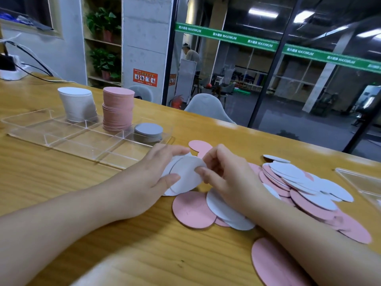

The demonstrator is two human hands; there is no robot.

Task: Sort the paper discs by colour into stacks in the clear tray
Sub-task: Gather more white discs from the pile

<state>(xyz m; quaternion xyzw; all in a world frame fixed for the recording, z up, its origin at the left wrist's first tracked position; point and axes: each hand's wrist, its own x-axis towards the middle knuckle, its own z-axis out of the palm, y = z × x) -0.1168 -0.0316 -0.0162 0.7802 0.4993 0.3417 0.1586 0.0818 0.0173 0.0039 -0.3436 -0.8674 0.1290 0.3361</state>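
Potted plants (104,21), grey chair (206,106)

Tabletop (61,182) is wood, yellowish, with visible grain and a slight satin sheen. Tray (68,139) at 10 o'clock is clear hard plastic, glossy, edges catching the light. Discs (309,188) look like thin matt paper, pink and pale grey, smooth with no shine. Same matt look on the stacks (118,108).

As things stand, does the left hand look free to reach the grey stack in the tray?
Probably not yet: the left hand is holding pale discs together with the right hand. Otherwise, nothing blocks the grey stack.
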